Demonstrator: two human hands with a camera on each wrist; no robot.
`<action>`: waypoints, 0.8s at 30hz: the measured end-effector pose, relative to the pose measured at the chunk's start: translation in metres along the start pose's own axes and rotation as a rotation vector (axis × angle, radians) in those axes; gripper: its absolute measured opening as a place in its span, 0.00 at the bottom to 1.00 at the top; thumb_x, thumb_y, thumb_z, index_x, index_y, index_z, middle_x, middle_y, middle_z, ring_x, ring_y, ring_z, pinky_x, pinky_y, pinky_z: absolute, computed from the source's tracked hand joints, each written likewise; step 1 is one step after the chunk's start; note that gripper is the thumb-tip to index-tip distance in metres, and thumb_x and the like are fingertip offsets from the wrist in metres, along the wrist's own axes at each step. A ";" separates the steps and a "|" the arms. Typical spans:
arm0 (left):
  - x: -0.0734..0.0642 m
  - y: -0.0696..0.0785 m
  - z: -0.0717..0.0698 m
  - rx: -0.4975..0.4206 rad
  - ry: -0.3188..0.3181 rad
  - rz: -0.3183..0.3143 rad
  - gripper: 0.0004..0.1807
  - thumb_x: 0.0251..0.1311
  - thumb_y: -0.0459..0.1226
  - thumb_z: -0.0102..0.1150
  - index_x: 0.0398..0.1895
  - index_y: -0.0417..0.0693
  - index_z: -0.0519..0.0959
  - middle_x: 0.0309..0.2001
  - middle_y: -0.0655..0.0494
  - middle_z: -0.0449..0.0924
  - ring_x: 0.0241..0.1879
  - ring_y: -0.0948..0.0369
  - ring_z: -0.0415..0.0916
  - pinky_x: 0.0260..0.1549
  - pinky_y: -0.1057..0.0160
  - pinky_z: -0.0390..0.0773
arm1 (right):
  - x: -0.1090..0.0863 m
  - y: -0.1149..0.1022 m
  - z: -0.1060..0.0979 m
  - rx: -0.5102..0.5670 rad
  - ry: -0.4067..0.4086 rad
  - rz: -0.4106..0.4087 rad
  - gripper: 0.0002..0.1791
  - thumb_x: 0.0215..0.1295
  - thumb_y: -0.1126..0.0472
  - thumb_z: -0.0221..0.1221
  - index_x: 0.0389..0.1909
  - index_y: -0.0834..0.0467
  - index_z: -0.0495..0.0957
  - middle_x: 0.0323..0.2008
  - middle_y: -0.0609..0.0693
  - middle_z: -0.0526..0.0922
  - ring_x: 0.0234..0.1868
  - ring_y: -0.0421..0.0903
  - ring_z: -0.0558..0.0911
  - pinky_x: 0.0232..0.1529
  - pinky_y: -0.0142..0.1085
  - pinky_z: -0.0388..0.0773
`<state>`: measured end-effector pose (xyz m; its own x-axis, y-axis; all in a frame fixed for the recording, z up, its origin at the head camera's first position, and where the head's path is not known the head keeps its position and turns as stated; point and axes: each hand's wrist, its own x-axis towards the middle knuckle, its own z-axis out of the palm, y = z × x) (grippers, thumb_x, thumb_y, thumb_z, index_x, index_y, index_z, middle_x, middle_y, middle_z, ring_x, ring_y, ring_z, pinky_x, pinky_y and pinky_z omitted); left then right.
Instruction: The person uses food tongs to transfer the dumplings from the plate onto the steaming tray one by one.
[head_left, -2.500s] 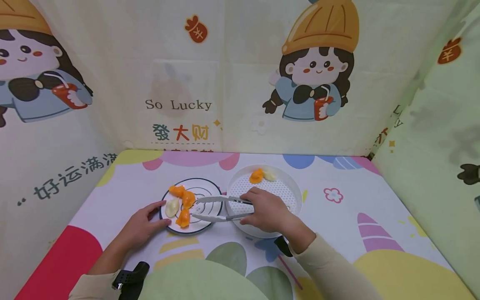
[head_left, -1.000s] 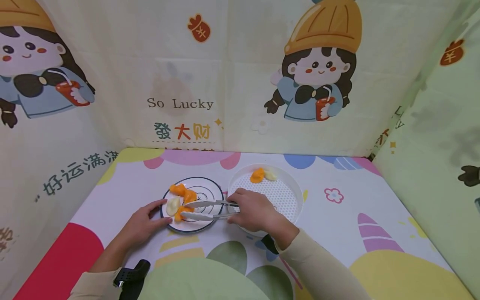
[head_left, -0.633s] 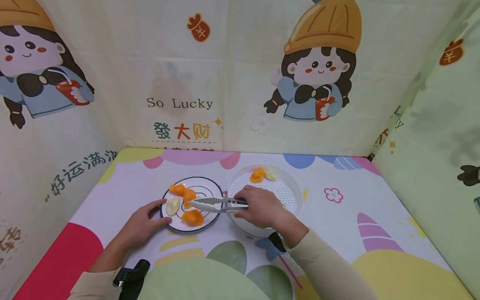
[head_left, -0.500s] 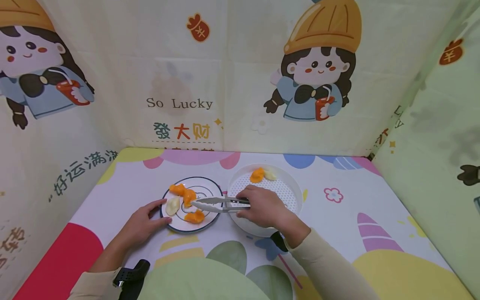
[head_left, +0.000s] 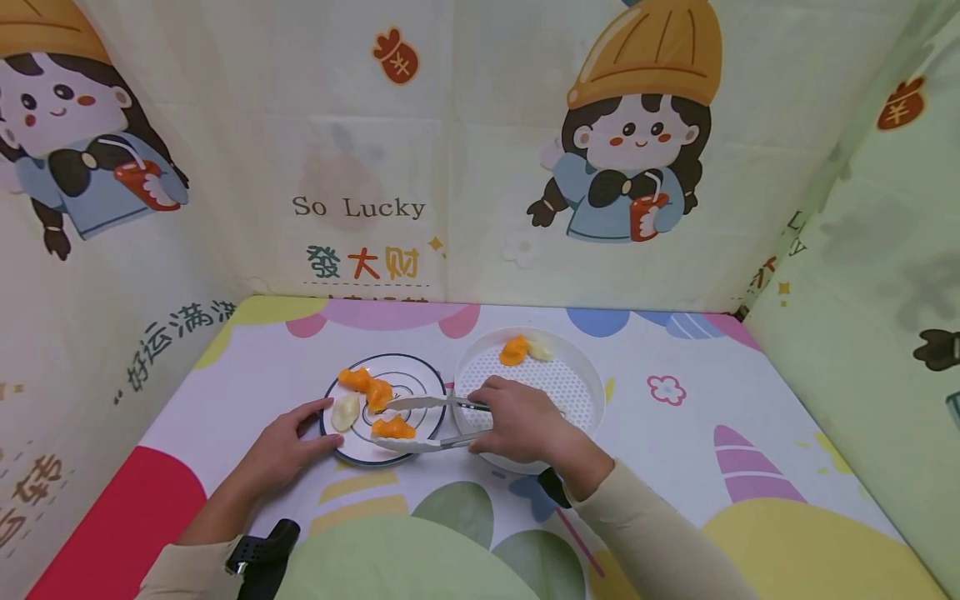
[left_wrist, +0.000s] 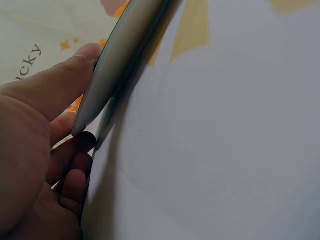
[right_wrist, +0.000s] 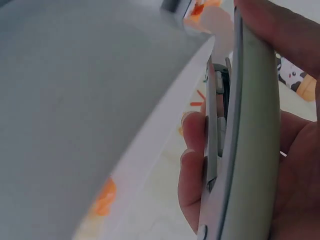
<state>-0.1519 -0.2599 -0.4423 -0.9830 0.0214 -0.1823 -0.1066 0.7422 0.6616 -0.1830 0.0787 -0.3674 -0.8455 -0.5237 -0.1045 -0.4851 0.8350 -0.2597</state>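
Round white plate with dark blue rim (head_left: 416, 375) was gripped at left edge by left hand (head_left: 281, 446), thumb and fingers set on rim. Silver metal tongs (head_left: 427, 402) were clasped by right hand (head_left: 525, 421), tong arms spread on either side of lumpy bright orange piece (head_left: 393, 427) on plate. Two other orange pieces (head_left: 378, 395) and pale yellow oval piece (head_left: 346, 413) were seen on plate's left half. In round white perforated tray (head_left: 573, 379), just beside plate, another orange piece (head_left: 513, 351) was touched by second pale piece (head_left: 540, 351). Plate and tray were supported by colourful patterned tabletop (head_left: 637, 433).

A cartoon-printed backdrop (head_left: 483, 150) hangs behind the colourful tabletop (head_left: 652, 454)
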 end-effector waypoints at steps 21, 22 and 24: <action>0.001 -0.002 0.000 -0.001 -0.002 -0.004 0.47 0.58 0.58 0.66 0.74 0.43 0.63 0.72 0.28 0.56 0.69 0.32 0.53 0.64 0.32 0.59 | -0.010 0.016 -0.016 0.062 0.132 -0.014 0.26 0.56 0.48 0.72 0.55 0.51 0.82 0.48 0.45 0.80 0.42 0.43 0.76 0.42 0.38 0.78; 0.001 -0.002 0.000 0.000 -0.003 -0.005 0.47 0.58 0.58 0.66 0.74 0.43 0.63 0.72 0.28 0.56 0.70 0.32 0.53 0.64 0.32 0.59 | -0.011 0.018 -0.018 0.065 0.144 -0.009 0.26 0.56 0.48 0.72 0.56 0.51 0.82 0.49 0.46 0.80 0.43 0.44 0.76 0.43 0.39 0.78; 0.002 -0.002 0.000 -0.005 -0.004 -0.007 0.47 0.58 0.58 0.66 0.74 0.43 0.63 0.72 0.28 0.56 0.70 0.32 0.52 0.65 0.33 0.59 | -0.015 0.023 -0.021 0.066 0.168 0.000 0.27 0.56 0.48 0.73 0.56 0.51 0.82 0.51 0.47 0.80 0.44 0.45 0.77 0.43 0.41 0.78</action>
<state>-0.1538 -0.2616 -0.4443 -0.9815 0.0187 -0.1904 -0.1147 0.7391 0.6637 -0.1867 0.1094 -0.3521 -0.8734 -0.4837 0.0561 -0.4744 0.8192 -0.3223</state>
